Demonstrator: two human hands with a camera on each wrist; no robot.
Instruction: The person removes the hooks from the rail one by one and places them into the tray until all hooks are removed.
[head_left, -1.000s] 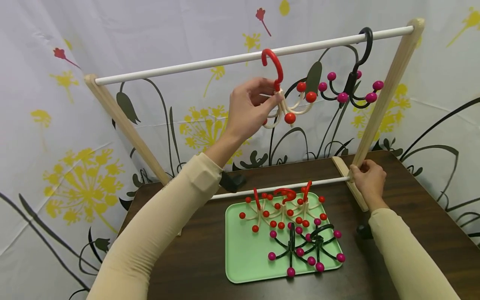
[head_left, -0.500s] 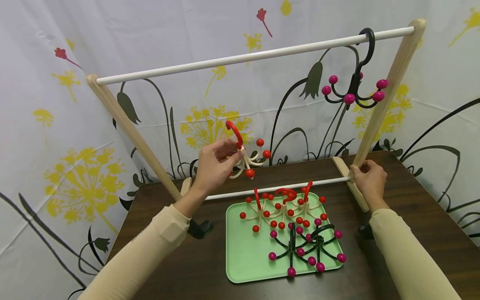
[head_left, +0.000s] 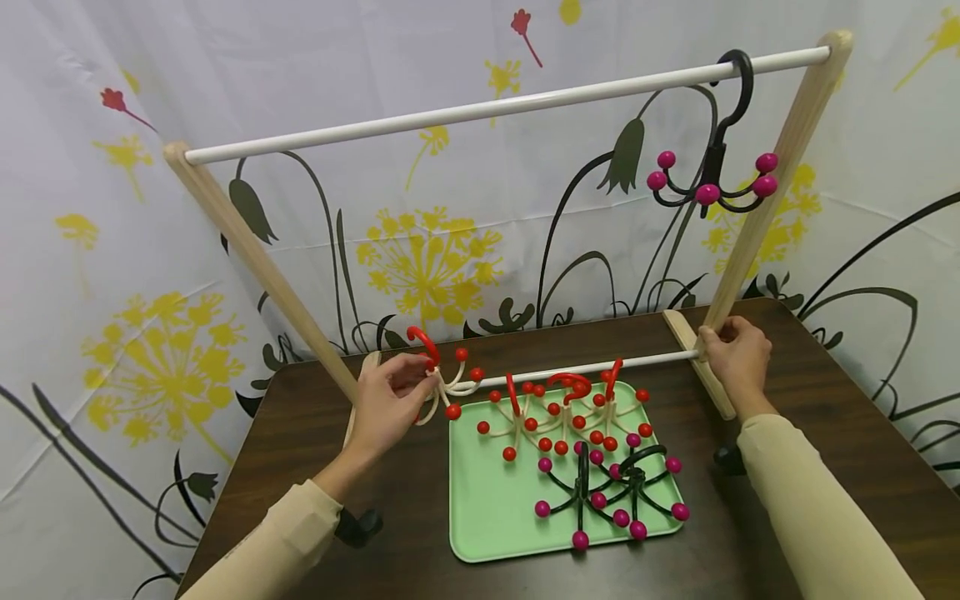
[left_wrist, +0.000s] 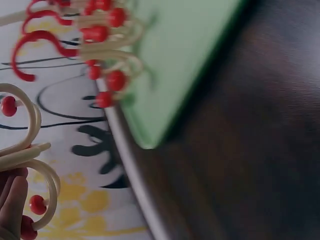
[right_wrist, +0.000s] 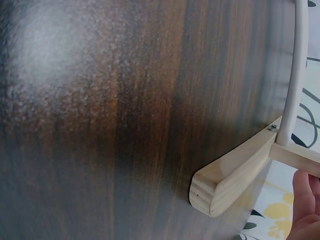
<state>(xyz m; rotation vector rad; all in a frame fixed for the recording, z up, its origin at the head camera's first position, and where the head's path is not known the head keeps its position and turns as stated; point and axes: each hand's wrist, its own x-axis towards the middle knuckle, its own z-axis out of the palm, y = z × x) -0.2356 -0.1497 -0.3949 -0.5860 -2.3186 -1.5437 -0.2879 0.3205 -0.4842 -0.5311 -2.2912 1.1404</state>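
My left hand pinches a hanger with a red hook and curved cream arms tipped with red balls. It is low, left of the tray's back corner. In the left wrist view its cream arms and some fingers show at the left edge. My right hand grips the wooden right post of a rack near its foot; the right wrist view catches only a few fingers below the post. From the rack's white top rail hangs a black hanger with magenta balls.
A green tray on the dark wooden table holds several red-hooked cream hangers at the back and two black hangers at the front right. A lower white rail runs behind the tray. The left post leans left.
My left hand has brought the red-hooked hanger down and left from beside the top rail to near table height. The black hanger on the rail has swung slightly. My right hand stays on the post.
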